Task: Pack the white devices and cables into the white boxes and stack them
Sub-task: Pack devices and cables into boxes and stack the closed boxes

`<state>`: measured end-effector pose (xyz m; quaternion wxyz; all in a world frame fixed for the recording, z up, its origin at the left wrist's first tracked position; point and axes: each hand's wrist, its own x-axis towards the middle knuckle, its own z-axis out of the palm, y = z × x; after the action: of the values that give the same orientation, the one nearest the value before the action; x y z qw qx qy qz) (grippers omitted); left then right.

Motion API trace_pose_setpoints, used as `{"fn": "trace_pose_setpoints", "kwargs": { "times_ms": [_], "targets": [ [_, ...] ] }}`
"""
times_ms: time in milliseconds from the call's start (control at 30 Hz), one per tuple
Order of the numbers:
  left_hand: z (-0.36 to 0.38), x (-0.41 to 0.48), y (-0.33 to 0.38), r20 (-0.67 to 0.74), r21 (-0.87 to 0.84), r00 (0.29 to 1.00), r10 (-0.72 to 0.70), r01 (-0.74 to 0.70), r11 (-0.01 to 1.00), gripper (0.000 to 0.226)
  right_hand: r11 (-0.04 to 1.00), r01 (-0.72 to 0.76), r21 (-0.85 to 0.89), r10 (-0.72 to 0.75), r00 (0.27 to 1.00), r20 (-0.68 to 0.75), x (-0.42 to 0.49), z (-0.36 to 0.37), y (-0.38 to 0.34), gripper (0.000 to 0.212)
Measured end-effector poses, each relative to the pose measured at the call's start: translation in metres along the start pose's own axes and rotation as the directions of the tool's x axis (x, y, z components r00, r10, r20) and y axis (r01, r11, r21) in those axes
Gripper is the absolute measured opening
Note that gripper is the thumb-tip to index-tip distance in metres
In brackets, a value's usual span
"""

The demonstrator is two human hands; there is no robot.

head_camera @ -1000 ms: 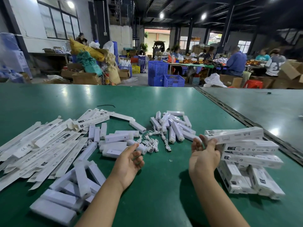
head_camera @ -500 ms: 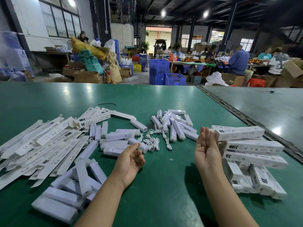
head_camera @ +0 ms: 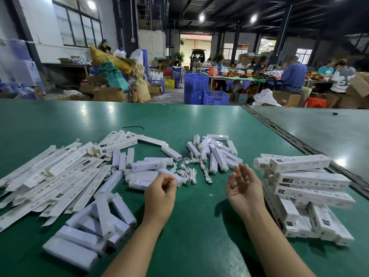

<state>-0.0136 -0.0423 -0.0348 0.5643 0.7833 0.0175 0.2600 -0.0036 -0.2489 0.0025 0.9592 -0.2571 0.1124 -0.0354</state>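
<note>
A stack of closed white boxes (head_camera: 305, 180) stands on the right of the green table (head_camera: 199, 226). My right hand (head_camera: 243, 186) hovers just left of it, palm up, fingers relaxed, holding nothing. My left hand (head_camera: 159, 192) hangs over the table with fingers loosely curled and nothing visible in them, its fingertips close to a cluster of white devices (head_camera: 147, 172). White cables (head_camera: 187, 170) lie in a small tangle between my hands, farther back. More devices lie in a far pile (head_camera: 215, 152) and a near-left pile (head_camera: 99, 220).
Flat unfolded white boxes (head_camera: 50, 176) spread over the left of the table. A metal seam (head_camera: 289, 136) separates a second table on the right. Beyond the far edge are blue crates (head_camera: 205, 92), cardboard cartons and seated people at work.
My right hand let go of the top box on the right stack and drew back to the left, palm turning up. My left hand's fingers curled in slightly.
</note>
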Motion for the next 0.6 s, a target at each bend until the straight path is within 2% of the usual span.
{"fn": "trace_pose_setpoints", "kwargs": {
  "times_ms": [33, 67, 100, 167, 233, 267, 500, 600],
  "targets": [
    [0.000, -0.001, -0.001, -0.055, 0.172, 0.993, 0.107, -0.096, 0.980, 0.011, 1.000, -0.020, -0.017, 0.020, 1.000, -0.005, 0.000, -0.001, 0.001, 0.007],
    [0.001, -0.001, -0.002, -0.099, 0.338, 0.981, 0.164, -0.122, 0.933, 0.017, 0.999, -0.040, -0.031, 0.040, 0.999, -0.008, 0.001, -0.002, 0.003, 0.008],
    [0.002, 0.000, -0.005, -0.125, 0.483, 0.978, 0.168, -0.087, 0.871, 0.033, 0.998, -0.056, -0.043, 0.055, 0.998, -0.010, 0.002, -0.002, 0.003, 0.009],
    [0.002, 0.003, -0.009, -0.107, 0.668, 0.994, 0.001, 0.071, 0.741, 0.063, 0.994, -0.068, -0.081, 0.068, 0.998, -0.007, 0.003, -0.003, 0.006, 0.010],
    [0.001, 0.006, -0.013, -0.078, 0.735, 0.981, -0.176, 0.176, 0.654, 0.077, 0.988, -0.073, -0.132, 0.073, 0.997, -0.003, 0.003, -0.004, 0.008, 0.011],
    [0.002, 0.008, -0.015, -0.064, 0.747, 0.975, -0.214, 0.189, 0.638, 0.080, 0.984, -0.077, -0.157, 0.078, 0.997, -0.003, 0.003, -0.004, 0.010, 0.011],
    [0.001, 0.020, -0.015, 0.043, 0.864, 0.979, -0.199, 0.063, 0.499, 0.073, 0.954, -0.119, -0.276, 0.120, 0.993, -0.016, 0.003, -0.001, 0.019, 0.016],
    [-0.022, 0.050, -0.013, 0.041, 0.902, 0.980, -0.197, 0.049, 0.430, 0.070, 0.932, -0.130, -0.340, 0.132, 0.991, -0.016, 0.003, -0.001, 0.024, 0.013]
  ]
}}
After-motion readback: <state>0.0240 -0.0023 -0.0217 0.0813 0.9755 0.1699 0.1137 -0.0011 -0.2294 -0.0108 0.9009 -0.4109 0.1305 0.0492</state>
